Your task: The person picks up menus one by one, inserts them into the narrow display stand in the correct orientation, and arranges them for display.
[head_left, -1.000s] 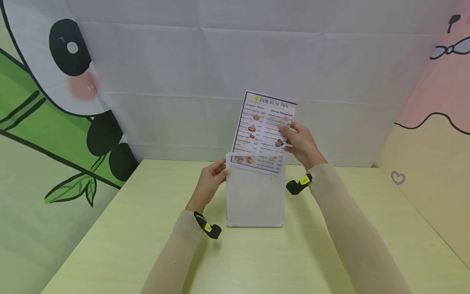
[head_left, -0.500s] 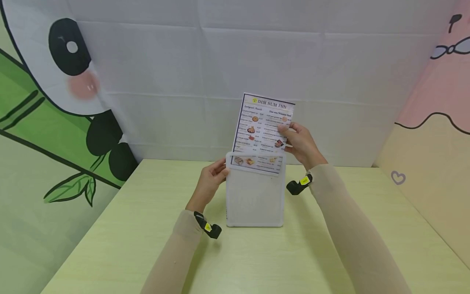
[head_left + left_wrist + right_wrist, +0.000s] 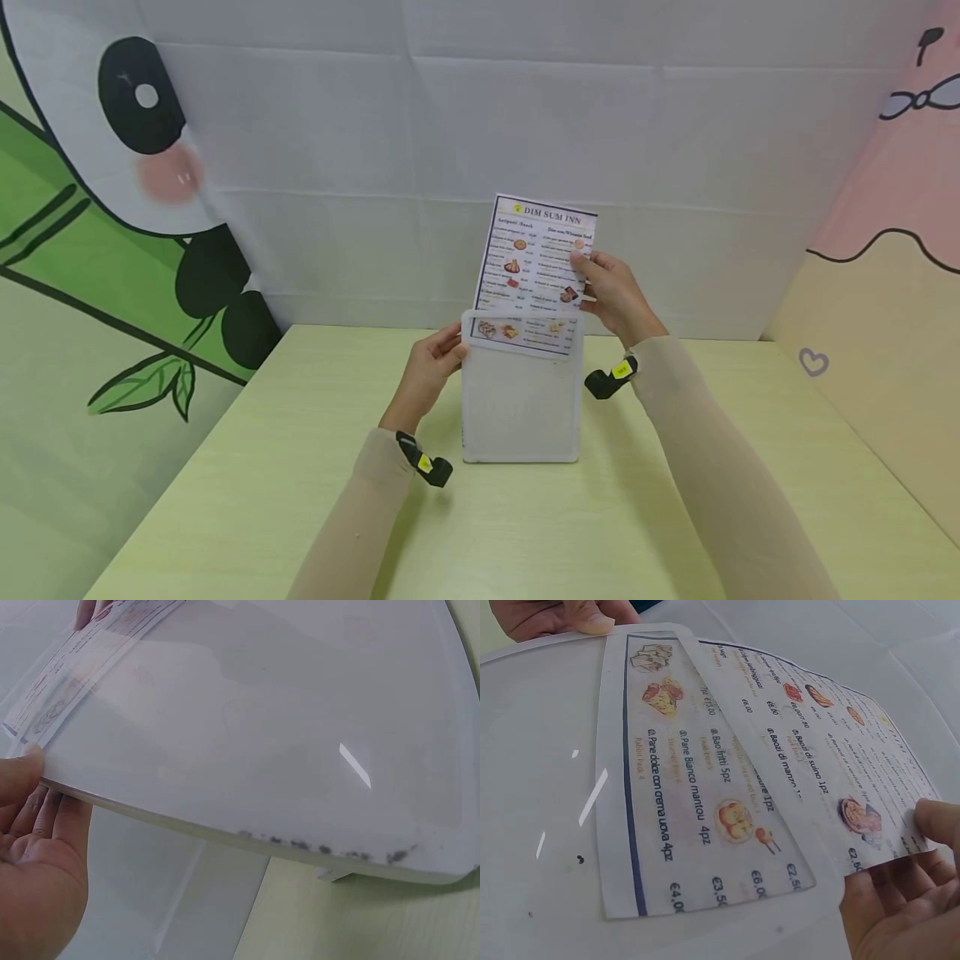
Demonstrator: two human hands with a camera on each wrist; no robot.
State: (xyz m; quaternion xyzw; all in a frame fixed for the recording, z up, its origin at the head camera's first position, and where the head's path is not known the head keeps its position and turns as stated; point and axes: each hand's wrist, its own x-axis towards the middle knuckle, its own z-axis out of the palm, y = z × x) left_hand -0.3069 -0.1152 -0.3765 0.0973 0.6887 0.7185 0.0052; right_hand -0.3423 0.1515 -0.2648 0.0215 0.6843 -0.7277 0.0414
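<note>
A white display frame with a clear front [image 3: 520, 408] stands upright on the table, leaning slightly back. A printed dim sum menu sheet [image 3: 534, 258] sticks out of its top, tilted a little, its lower strip showing behind the clear front. My left hand [image 3: 429, 371] pinches the frame's upper left edge, thumb in front and fingers behind, as the left wrist view also shows. With my right hand [image 3: 617, 292] I pinch the menu's right edge, thumb on the printed face. In the right wrist view the menu [image 3: 697, 765] curves between the frame's mouth and the right hand [image 3: 907, 900].
The pale wooden table [image 3: 337, 517] runs beneath both arms. Behind it hangs a creased white cloth backdrop [image 3: 360, 167]. Side panels carry cartoon prints, green at left and pink and cream at right. Dark scuffs [image 3: 322, 849] mark the frame's edge.
The menu's top has lowered slightly and shifted a little left, straightening somewhat. Both hands and the frame stay almost where they were.
</note>
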